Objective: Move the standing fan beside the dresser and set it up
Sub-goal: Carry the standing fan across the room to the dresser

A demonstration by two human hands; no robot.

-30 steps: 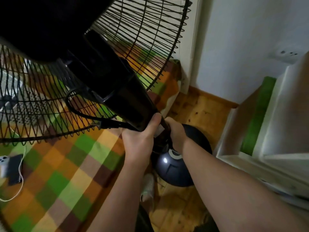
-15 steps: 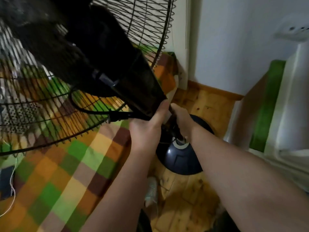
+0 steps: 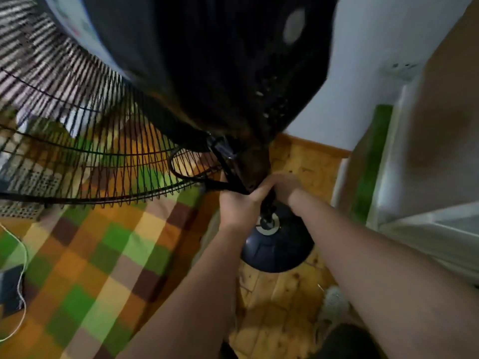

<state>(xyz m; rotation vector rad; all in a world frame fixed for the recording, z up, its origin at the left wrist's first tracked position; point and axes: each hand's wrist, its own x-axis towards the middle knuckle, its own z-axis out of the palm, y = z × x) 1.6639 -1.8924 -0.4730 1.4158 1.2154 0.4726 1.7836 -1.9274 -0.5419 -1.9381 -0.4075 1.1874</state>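
Note:
The black standing fan fills the top of the view: its motor housing is very close to the camera and its wire cage spreads to the left over the bed. Its round dark base sits over the wooden floor between the bed and the white dresser; whether it touches the floor I cannot tell. My left hand and my right hand both grip the fan's pole just under the neck. A black cord loops beside my left hand.
A bed with a green, orange and brown checked cover lies on the left, with a white cable and a dark device on it. A white wall and wooden skirting stand behind. A wall socket sits above the dresser.
The fan head has come much closer to the camera and now covers the top of the view. Both hands keep their hold on the pole; the base has shifted slightly toward the dresser.

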